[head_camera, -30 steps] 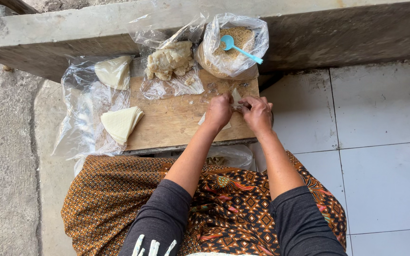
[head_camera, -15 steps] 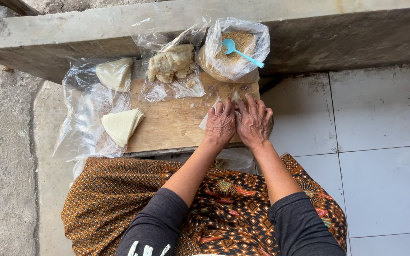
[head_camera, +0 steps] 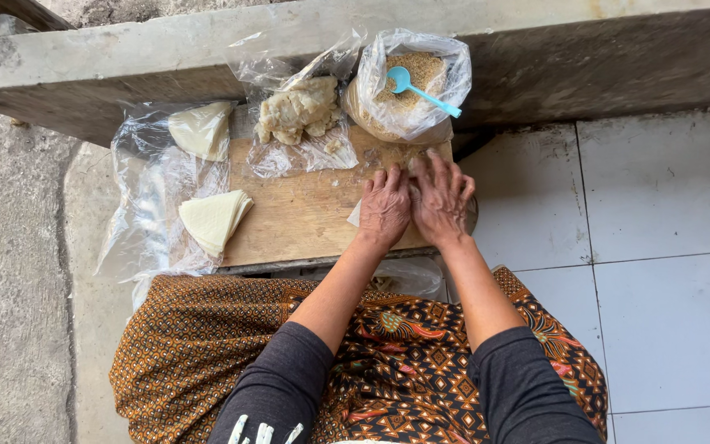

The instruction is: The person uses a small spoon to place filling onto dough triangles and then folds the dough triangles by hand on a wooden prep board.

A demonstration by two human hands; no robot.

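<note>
My left hand [head_camera: 385,205] and my right hand [head_camera: 441,197] lie flat, side by side, fingers stretched forward, pressing on a pale thin wrapper [head_camera: 356,215] on the wooden board [head_camera: 301,214]. Only a small corner of the wrapper shows beside the left hand; the rest is hidden under the palms. Just beyond the fingertips stands a plastic bag of brown crumbs [head_camera: 408,90] with a blue spoon [head_camera: 421,90] in it. A lump of pale filling [head_camera: 299,108] sits on plastic to the left of that bag.
A folded stack of wrappers [head_camera: 214,218] lies at the board's left edge, and another stack [head_camera: 200,130] rests on clear plastic behind it. A concrete ledge [head_camera: 125,66] runs along the far side. White floor tiles [head_camera: 659,247] lie to the right. My patterned skirt [head_camera: 207,353] covers my lap.
Both hands went from curled, pinching the wrapper, to flat palms pressed down, and slid forward toward the crumb bag.
</note>
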